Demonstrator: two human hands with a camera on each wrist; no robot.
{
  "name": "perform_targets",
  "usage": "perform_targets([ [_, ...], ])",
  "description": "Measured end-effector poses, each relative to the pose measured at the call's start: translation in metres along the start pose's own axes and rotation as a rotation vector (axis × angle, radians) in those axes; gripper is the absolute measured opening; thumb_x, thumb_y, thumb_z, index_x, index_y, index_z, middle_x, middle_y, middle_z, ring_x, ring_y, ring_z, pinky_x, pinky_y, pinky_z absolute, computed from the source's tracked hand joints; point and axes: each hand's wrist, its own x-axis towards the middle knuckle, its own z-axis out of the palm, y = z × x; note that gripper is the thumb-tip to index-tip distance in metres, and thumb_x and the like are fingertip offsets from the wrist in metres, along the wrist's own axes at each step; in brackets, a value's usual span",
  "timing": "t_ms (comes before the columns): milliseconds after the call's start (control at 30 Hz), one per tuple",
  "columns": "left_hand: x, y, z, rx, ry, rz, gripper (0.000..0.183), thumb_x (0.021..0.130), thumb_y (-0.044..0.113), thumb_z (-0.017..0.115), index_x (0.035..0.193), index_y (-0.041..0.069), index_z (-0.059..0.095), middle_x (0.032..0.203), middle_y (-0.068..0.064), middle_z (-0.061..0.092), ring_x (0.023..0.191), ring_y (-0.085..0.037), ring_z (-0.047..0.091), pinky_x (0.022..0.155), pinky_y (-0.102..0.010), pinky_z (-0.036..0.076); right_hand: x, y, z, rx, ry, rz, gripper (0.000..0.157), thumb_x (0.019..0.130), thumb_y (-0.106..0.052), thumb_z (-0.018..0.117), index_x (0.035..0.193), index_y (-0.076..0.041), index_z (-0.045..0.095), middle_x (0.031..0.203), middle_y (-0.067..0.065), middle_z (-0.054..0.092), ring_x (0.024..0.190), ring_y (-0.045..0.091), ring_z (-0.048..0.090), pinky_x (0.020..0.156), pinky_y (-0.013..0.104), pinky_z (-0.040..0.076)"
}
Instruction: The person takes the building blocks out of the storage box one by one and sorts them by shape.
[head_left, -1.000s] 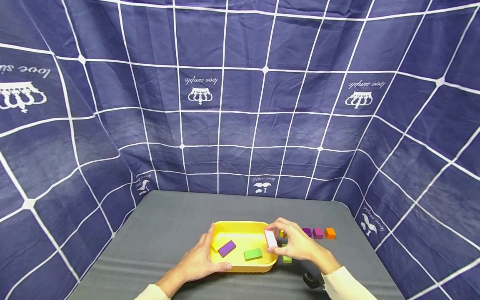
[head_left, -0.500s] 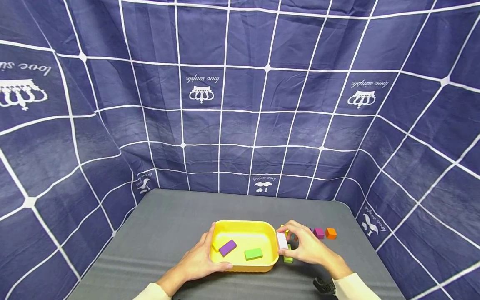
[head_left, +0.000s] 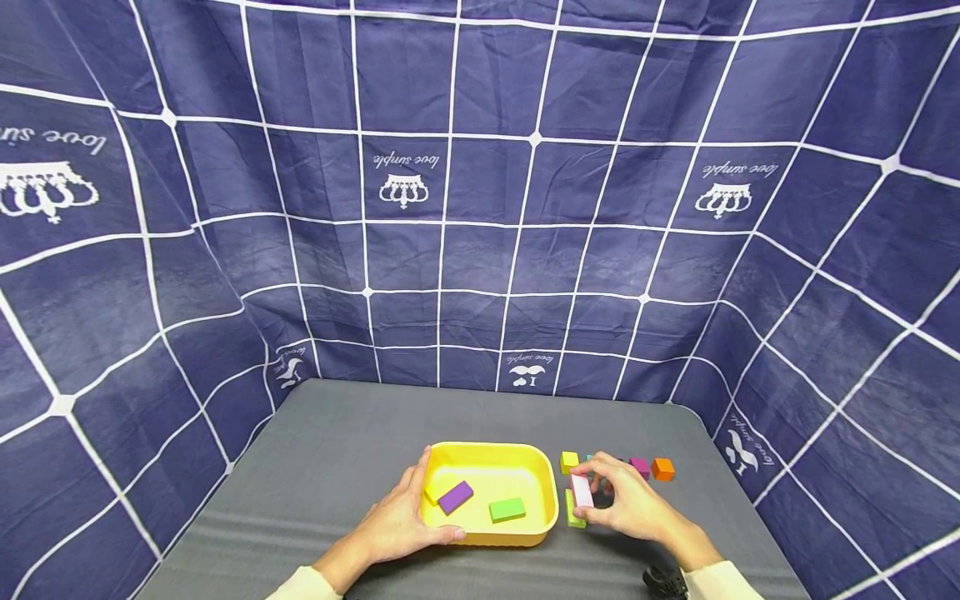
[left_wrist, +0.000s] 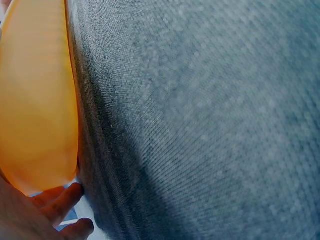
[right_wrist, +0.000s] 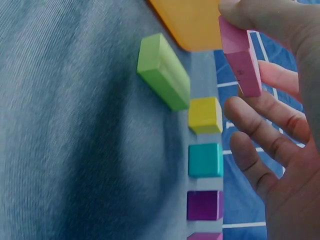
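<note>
My right hand (head_left: 626, 500) pinches a pale pink rectangular block (right_wrist: 240, 57) between thumb and fingers, just right of the yellow plastic bin (head_left: 498, 539). In the head view the pink block overlaps a light green block (right_wrist: 162, 72), which lies on the table. My left hand (head_left: 397, 517) holds the bin's left end, with its thumb over the front rim and the fingers along the outer side. Inside the bin are a purple block (head_left: 455, 497), a green block (head_left: 507, 510) and part of a yellow block (head_left: 431, 493).
A row of cubes stands behind and right of the right hand: yellow (head_left: 569, 462), teal (right_wrist: 205, 160), purple (right_wrist: 205, 205), magenta (head_left: 639, 467) and orange (head_left: 663, 469). The grey tabletop (head_left: 337, 442) is bounded by blue checked cloth (head_left: 480, 250) at the back and sides.
The right hand has carried the pink block from over the bin's right rim rightward to the light green block. The left hand and the bin have stayed put.
</note>
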Motion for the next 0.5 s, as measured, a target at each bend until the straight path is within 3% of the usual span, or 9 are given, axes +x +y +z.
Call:
perform_targets([
  [200,0.0,-0.001,0.001,0.005,-0.003,-0.001,0.154,0.075,0.083,0.096,0.189,0.02,0.014,0.173,-0.014,0.055,0.135,-0.033,0.071,0.106,-0.075,0.061,-0.01,0.011,-0.001,-0.007,-0.019,0.042,0.053,0.084,-0.027,0.106,0.129,-0.014,0.082,0.103,-0.014,0.069,0.088,0.007,0.067,0.073,0.022,0.055],
  [500,0.001,-0.001,0.002,0.012,0.001,0.017,0.154,0.075,0.083,0.096,0.189,0.018,0.014,0.173,-0.016,0.055,0.135,-0.034,0.071,0.106,-0.073,0.062,-0.023,0.024,-0.004,-0.026,-0.009,0.027,0.053,0.082,-0.03,0.108,0.126,-0.013,0.082,0.1,-0.011,0.071,0.086,0.003,0.065,0.071,0.021,0.052],
])
